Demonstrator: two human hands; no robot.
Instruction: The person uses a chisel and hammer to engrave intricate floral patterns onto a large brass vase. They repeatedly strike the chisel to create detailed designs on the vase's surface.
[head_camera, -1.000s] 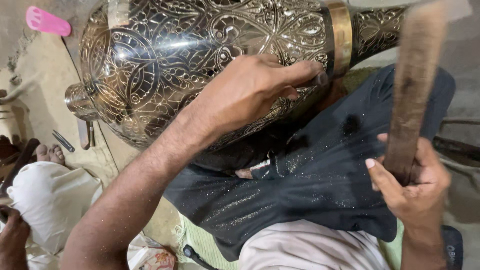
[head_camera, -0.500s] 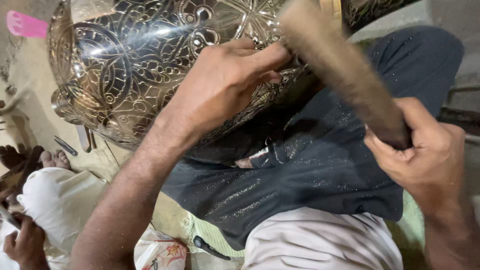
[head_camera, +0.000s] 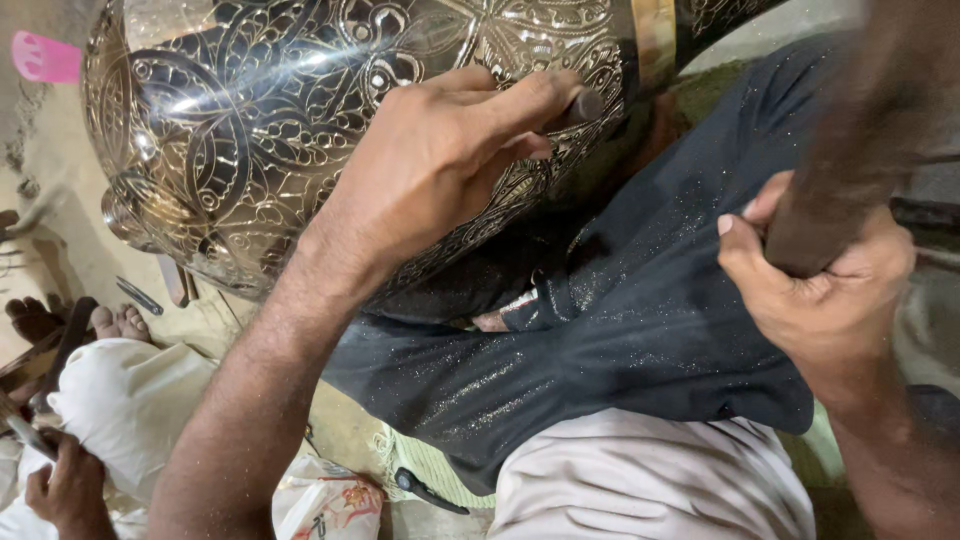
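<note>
A large engraved metal vase (head_camera: 260, 120) with a brass band lies on its side across my lap, resting on a dark cloth (head_camera: 620, 330) dusted with metal flecks. My left hand (head_camera: 450, 160) rests on the vase's belly and pinches a small dark chisel (head_camera: 585, 105) against the engraved surface. My right hand (head_camera: 820, 290) grips the lower end of a thick wooden mallet (head_camera: 850, 130), which stands raised and blurred at the right edge.
Another person in white clothes sits at the lower left, with a hand (head_camera: 65, 490) and bare feet (head_camera: 110, 322) showing. Small tools (head_camera: 140, 296) lie on the sandy floor. A pink object (head_camera: 45, 58) sits at the top left.
The wooden mallet swung down toward the chisel half a second ago and has come back up to the right. My left hand stayed on the vase.
</note>
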